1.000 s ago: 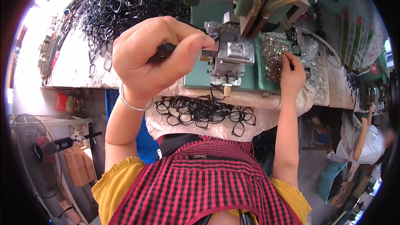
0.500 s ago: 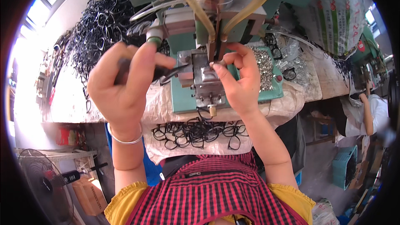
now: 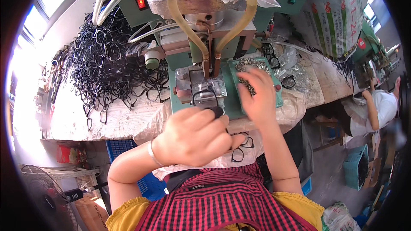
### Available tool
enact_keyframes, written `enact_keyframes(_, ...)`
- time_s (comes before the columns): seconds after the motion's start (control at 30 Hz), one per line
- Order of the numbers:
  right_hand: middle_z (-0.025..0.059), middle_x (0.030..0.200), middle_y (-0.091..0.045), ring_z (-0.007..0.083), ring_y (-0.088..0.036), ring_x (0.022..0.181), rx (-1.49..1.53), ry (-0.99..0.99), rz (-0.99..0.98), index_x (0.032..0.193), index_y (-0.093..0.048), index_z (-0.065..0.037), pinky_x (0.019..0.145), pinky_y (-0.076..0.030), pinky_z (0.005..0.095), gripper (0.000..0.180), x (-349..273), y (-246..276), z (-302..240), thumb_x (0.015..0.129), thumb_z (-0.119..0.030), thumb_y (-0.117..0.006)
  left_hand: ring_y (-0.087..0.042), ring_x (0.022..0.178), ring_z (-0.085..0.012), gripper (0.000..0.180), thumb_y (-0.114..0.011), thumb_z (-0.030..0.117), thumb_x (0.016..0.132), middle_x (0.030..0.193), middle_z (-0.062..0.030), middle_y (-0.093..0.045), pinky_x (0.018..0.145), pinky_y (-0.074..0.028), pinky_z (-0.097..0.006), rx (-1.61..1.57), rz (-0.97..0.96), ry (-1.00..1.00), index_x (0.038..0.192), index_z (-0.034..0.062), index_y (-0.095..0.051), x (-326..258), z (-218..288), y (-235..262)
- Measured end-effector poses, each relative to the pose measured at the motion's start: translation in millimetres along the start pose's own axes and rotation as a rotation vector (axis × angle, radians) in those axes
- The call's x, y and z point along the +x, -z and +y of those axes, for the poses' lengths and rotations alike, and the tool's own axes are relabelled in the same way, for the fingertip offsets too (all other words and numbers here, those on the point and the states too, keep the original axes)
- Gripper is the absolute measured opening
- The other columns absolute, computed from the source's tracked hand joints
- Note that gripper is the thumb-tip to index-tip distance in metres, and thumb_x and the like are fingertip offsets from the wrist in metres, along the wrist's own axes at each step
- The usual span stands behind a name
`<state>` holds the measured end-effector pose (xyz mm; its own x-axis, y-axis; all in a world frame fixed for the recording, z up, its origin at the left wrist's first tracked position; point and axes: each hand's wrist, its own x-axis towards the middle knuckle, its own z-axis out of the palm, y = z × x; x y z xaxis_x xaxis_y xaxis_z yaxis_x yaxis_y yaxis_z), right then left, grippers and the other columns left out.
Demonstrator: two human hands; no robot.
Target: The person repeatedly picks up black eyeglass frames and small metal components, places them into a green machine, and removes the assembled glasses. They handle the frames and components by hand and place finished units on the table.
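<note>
My left hand is closed at the front of a green bench machine. A black eyeglass frame extends from its fingers over the metal fixture. A rounded black piece shows at the fingertips; what it belongs to is unclear. Two copper-coloured prongs stand just above the fixture. My right hand reaches over a green tray of small shiny metal parts, thumb and fingers apart, slightly blurred. Whether its fingertips touch the parts I cannot tell.
A heap of black eyeglass frames covers the bench's left side. More frames lie on the cloth below the machine. A large printed sack stands at the back right. Another person sits far right; a fan stands lower left.
My left hand has come down and right, bringing the eyeglass frame over the fixture's front. My right hand has left the prongs and moved right to the parts tray, its pinch loosened.
</note>
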<state>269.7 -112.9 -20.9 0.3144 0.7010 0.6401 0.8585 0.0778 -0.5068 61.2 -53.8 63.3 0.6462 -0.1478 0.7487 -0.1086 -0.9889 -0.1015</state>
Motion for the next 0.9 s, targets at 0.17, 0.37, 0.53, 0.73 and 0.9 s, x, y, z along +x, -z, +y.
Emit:
enact_keyframes(0.17, 0.0190, 0.118, -0.062, 0.0396, -0.054, 0.119, -0.267, -0.058, 0.009, 0.087, -0.071, -0.005, 0.100, -0.044, 0.0476, 0.015, -26, 2, 79, 0.072, -0.007, -0.073, -0.055, 0.057, -0.0149, 0.037, -0.080, 0.022, 0.076, 0.081, -0.0088, -0.069, 0.047, -0.044, -0.026, 0.008, -0.010, -0.093, 0.067, 0.0088, -0.047, -8, -1, -21)
enact_keyframes(0.37, 0.0147, 0.098, -0.068, 0.0317, -0.063, 0.097, -0.087, -0.182, 0.116, 0.088, -0.070, -0.004, 0.084, -0.050, 0.0392, 0.010, -23, -3, 89, 0.079, -0.009, -0.072, -0.052, 0.057, -0.0160, 0.033, -0.078, 0.024, 0.075, 0.077, -0.0064, -0.063, 0.047, -0.043, -0.028, 0.008, 0.026, -0.094, 0.069, 0.0093, -0.049, -14, -5, -23)
enact_keyframes(0.53, 0.0081, 0.089, -0.070, 0.0161, -0.064, 0.081, 0.088, -0.311, 0.079, 0.096, -0.068, -0.004, 0.076, -0.050, 0.0286, 0.009, -19, 10, 73, 0.089, -0.009, -0.067, -0.056, 0.067, -0.0176, 0.033, -0.076, 0.033, 0.075, 0.084, -0.0050, -0.060, 0.055, -0.046, -0.030, -0.010, -0.016, -0.009, 0.076, 0.0096, -0.053, -28, 6, -23)
enact_keyframes(0.73, 0.0016, 0.092, -0.069, 0.0089, -0.062, 0.085, 0.357, -0.430, 0.178, 0.102, -0.069, -0.002, 0.081, -0.048, 0.0230, 0.012, -38, 10, 91, 0.091, -0.006, -0.068, -0.067, 0.085, -0.0275, 0.038, -0.071, 0.037, 0.088, 0.102, -0.0150, -0.071, 0.073, -0.054, -0.034, -0.226, -0.203, 1.159, 0.102, 0.0018, -0.070, -123, 20, 45)
enact_keyframes(0.9, 0.0037, 0.099, -0.069, 0.0099, -0.063, 0.092, 0.465, -0.467, 0.118, 0.105, -0.069, 0.001, 0.086, -0.048, 0.0232, 0.014, -26, -2, 77, 0.092, -0.003, -0.065, -0.069, 0.088, -0.0356, 0.055, -0.059, 0.047, 0.096, 0.094, -0.0248, -0.070, 0.080, -0.053, -0.042, 0.019, -0.932, 1.696, 0.103, -0.0068, -0.069, -266, 48, 25)
